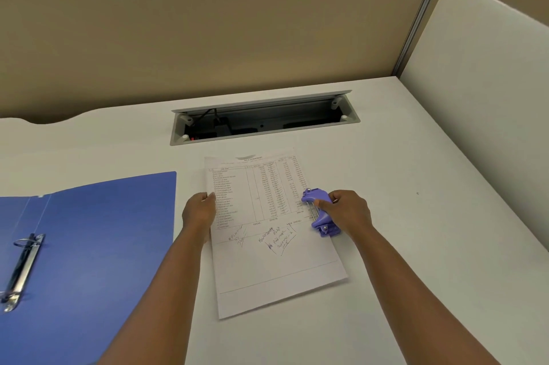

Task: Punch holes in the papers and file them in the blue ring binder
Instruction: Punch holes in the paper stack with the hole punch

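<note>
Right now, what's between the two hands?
The head view shows the printed paper lying on the desk between the left hand and the right hand, which grips the purple hole punch on its right edge.

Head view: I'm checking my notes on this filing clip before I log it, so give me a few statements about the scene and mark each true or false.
1. The blue ring binder lies open on the desk, left of the paper. True.
2. The right hand grips the purple hole punch at the paper's right edge. True.
3. The left hand is lifting the paper off the desk. False: it rests at the paper's left edge, and the sheet lies flat.
4. The sheet is already threaded onto the binder's rings. False: it lies on the desk, apart from the binder.
5. The paper is blank. False: it bears a printed table and blue handwriting.
</note>
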Motion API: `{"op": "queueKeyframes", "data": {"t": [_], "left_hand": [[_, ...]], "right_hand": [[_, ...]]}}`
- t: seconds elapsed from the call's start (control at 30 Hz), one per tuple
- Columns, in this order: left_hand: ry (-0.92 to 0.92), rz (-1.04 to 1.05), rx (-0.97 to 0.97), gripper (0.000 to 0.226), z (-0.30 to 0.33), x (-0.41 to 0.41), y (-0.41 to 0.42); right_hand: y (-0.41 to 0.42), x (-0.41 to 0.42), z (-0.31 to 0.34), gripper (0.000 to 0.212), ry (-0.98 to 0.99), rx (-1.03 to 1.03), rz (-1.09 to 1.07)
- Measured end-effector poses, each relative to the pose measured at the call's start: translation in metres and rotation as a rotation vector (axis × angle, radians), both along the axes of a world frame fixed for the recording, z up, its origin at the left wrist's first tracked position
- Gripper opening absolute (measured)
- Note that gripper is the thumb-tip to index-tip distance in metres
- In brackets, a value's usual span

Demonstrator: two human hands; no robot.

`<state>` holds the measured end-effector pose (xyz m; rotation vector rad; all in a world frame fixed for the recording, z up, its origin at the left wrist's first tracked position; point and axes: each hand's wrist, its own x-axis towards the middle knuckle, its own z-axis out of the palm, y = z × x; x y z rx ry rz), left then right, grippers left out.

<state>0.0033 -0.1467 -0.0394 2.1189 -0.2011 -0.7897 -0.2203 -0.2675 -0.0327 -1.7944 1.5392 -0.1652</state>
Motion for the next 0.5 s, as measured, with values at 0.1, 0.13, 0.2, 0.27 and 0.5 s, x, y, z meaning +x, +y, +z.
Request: {"op": "queueKeyframes", "data": {"t": [0.1,0.13,0.2,0.27,0.5], "left_hand": [[-0.051,-0.012,0.034,0.023,0.0,0.002,0.003],[-0.07,-0.015,0.043,0.021,0.0,0.002,0.004],[-0.098,-0.022,0.069,0.017,-0.001,-0.001,0.003],[-0.102,-0.014,0.077,0.014,-0.001,-0.005,0.003],[0.175,0.139,-0.065,0.008,-0.002,-0.008,0.005]], "right_hand": [[-0.001,0.0,-0.001,0.036,0.0,0.002,-0.003],[0.0,0.0,-0.001,0.036,0.0,0.001,-0.005],[0.0,0.0,-0.001,0.036,-0.001,0.001,-0.009],[0.0,0.0,0.0,0.038,-0.001,0.005,-0.009],[0.001,0.0,0.001,0.039,0.016,0.005,-0.006]]}}
